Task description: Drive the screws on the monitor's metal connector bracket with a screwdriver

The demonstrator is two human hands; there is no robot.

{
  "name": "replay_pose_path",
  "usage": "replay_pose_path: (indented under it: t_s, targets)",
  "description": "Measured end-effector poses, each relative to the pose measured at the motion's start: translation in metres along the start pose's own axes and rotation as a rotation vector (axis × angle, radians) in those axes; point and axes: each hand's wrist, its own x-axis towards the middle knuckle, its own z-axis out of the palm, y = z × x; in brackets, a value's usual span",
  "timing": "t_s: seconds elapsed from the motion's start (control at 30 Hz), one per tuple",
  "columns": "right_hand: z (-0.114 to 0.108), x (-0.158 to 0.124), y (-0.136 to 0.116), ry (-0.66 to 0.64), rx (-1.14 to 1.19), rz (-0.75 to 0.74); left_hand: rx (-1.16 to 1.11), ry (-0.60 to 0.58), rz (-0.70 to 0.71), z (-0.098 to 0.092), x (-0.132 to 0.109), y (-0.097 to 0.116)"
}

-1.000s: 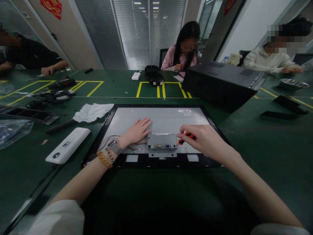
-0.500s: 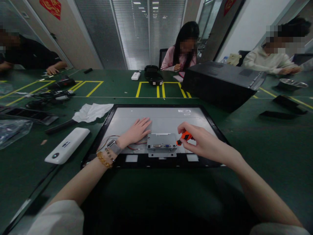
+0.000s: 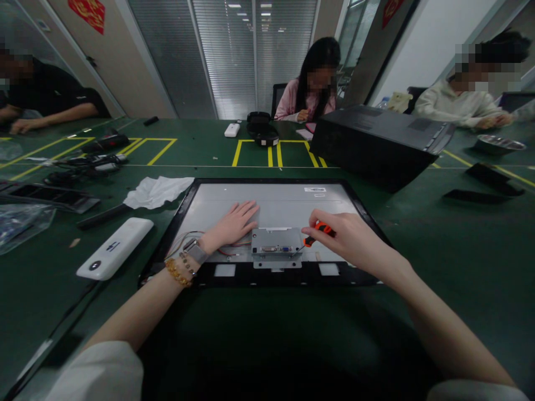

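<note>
A monitor panel (image 3: 276, 207) with a black frame lies flat in front of me, its grey metal back facing up. My left hand (image 3: 234, 224) rests on that metal with fingers spread, beside some thin wires (image 3: 225, 250). In my right hand (image 3: 340, 236) is an orange and black screwdriver (image 3: 321, 229), gripped by the handle. Its shaft slants down to the right side of a metal bracket box (image 3: 276, 243) bearing two video ports. Exactly where the tip touches is too small to tell.
A white power bank (image 3: 119, 248), a crumpled white tissue (image 3: 156, 192) and tangled cables (image 3: 83, 161) lie to the left. A large black casing (image 3: 376, 145) stands at the back right, with a metal bowl (image 3: 499, 143) beyond. Several people sit around the green table (image 3: 460, 250).
My right hand has turned about the screwdriver handle, its fingers now more folded over. My left hand stays put. The person at far left has drawn a hand back leftward.
</note>
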Motion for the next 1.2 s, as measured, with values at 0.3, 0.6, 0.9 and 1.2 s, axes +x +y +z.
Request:
replay_pose_path:
  t_s: [0.3,0.6,0.9,1.2]
  targets:
    - [0.0,-0.004,-0.001,-0.065,0.182,-0.01,-0.024,0.01,0.003,0.002,-0.001,-0.002]
    - [-0.006,-0.004,-0.002,-0.109,0.266,-0.02,-0.013,0.01,0.001,0.006,0.001,-0.003]
    - [-0.01,-0.003,-0.006,-0.118,0.309,-0.085,0.009,0.021,0.009,0.004,0.0,-0.002]
    - [-0.009,-0.002,-0.006,-0.078,0.266,-0.133,0.01,0.021,0.007,0.003,0.0,-0.001]
